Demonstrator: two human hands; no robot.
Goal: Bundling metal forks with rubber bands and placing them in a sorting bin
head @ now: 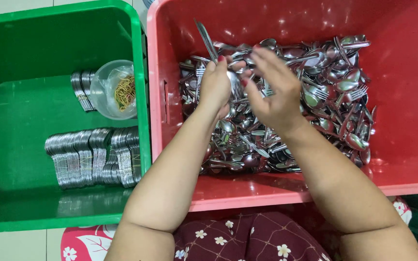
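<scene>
Several pieces of steel cutlery (208, 41) stand gathered in the left hand (215, 87), fingers closed round them, handles jutting toward the upper centre so the ends line up. Right hand (274, 89) hovers beside it, fingers spread and holding nothing. Both work above the loose spoon and fork heap (330, 92) in the red crate (412, 145). At left, the green crate (6, 145) holds bundled spoon stacks (93, 157) and a clear cup of rubber bands (117, 89).

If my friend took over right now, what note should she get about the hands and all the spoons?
Left hand: fingers closed on a few utensils, raised over the red bin.
Right hand: open, fingers spread, above the loose cutlery pile.
Done: banded bundles lie in the green bin, beside a clear tub of rubber bands.
Left: most cutlery in the red bin is unsorted.
</scene>
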